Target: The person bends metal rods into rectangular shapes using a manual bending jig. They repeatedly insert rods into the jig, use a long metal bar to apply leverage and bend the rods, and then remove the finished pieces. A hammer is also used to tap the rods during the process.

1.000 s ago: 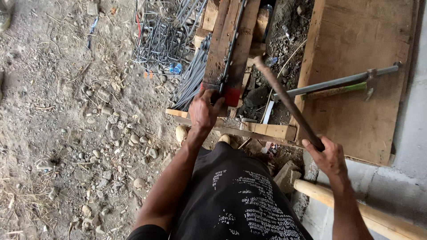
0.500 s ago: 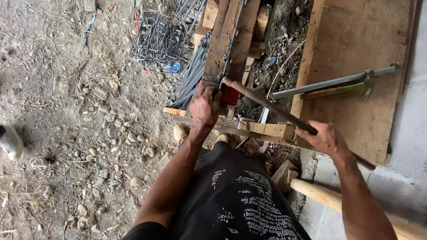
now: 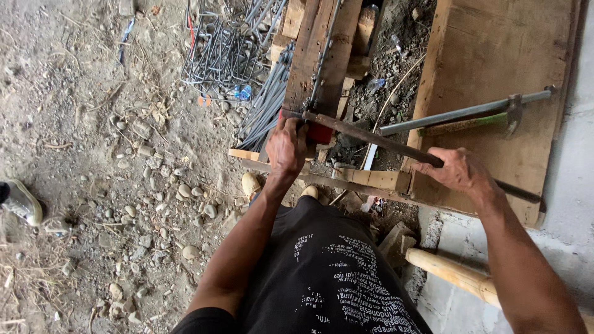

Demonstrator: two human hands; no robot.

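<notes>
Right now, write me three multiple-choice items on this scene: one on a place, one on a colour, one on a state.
1. Where does the pile of bent wire pieces lie?
A. on the ground left of the plank
B. on the plywood board
C. in the person's lap

2. What colour is the block beside the left hand?
A. blue
B. red
C. yellow

3. What is the right hand doing?
A. hanging free
B. resting flat on plywood
C. gripping the long rusty bar

Answers: 1 A, wires heaped on dirt; 2 B, red shows at the fingers; 3 C, fist closed round it.

rusty metal bar (image 3: pixel 371 137), rough wooden plank (image 3: pixel 322 55)
</notes>
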